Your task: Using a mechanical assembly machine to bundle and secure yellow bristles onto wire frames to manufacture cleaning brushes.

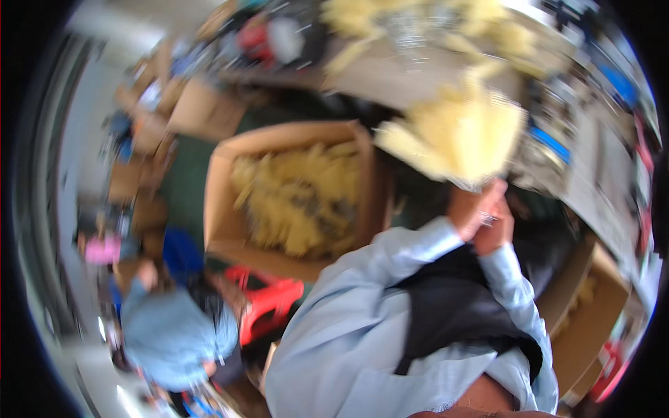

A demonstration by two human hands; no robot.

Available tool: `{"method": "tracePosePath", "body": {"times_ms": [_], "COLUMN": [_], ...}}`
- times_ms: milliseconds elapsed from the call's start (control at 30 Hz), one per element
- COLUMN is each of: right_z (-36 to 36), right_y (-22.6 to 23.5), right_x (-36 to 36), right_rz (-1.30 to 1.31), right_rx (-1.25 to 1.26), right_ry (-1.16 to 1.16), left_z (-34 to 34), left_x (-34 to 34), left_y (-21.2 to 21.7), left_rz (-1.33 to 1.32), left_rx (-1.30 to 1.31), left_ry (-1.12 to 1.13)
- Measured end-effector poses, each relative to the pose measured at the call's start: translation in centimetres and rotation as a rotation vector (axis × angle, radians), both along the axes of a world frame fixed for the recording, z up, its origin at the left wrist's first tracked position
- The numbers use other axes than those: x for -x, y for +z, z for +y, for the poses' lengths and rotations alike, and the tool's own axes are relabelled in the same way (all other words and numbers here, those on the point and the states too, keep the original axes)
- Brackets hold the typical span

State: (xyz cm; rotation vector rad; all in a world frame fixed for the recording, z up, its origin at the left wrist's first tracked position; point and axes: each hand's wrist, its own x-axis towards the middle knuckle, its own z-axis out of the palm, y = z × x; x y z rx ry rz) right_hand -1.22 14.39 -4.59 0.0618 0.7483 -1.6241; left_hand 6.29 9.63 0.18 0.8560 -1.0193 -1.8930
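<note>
A thick, fanned-out bunch of pale yellow strips (463, 129) rises from my two hands, blurred by motion. My left hand (465, 207) is closed around its narrow lower end. Pressed against it, my right hand (496, 226) is closed at the same end, its fingers partly smeared. The strips' exact kind cannot be made out. To the left of my hands stands an open cardboard box (219, 184) holding a heap of similar yellow pieces (300, 202), some with grey parts.
More yellow pieces (502, 35) lie on the workbench (390, 73) ahead. A second cardboard box (585, 313) stands close at my right. Near a red plastic stool (268, 303), another person in a blue top (174, 334) is at the lower left. Cartons (205, 111) stand farther back.
</note>
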Motion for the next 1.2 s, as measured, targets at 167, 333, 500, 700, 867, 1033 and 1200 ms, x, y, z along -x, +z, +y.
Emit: {"method": "tracePosePath", "body": {"times_ms": [167, 333, 500, 700, 867, 1033, 1200], "right_z": [1.9, 3.1, 2.6, 2.0, 2.7, 2.8, 2.6], "right_y": [-6.0, -9.1, -14.3, -13.3, -12.4, -11.6, -10.8], "right_x": [3.7, 7.7, 9.0, 8.3, 8.8, 9.5, 9.3], "right_rz": [-0.142, -0.029, 0.003, 0.158, 0.113, 0.096, 0.086], "right_rx": [0.072, -0.037, -0.423, -0.466, -0.385, -0.357, -0.320], "right_ry": [0.390, 0.330, 0.100, 0.071, 0.057, 0.065, 0.060], "left_z": [-7.6, -18.2, -25.1, -30.3, -28.8, -29.8, -33.8], "left_x": [-5.9, -9.4, -5.4, -1.0, 0.9, 0.7, 1.1], "left_y": [4.1, 14.3, 25.2, 18.3, 9.6, 12.6, 15.0], "left_rz": [-0.411, -1.553, -2.163, -2.426, -2.526, -2.547, -2.657], "left_rx": [0.256, 1.263, 1.934, 2.510, 2.323, 2.163, 2.246], "left_ry": [-0.108, -0.278, -0.243, -0.630, -0.616, -0.597, -0.488]}}
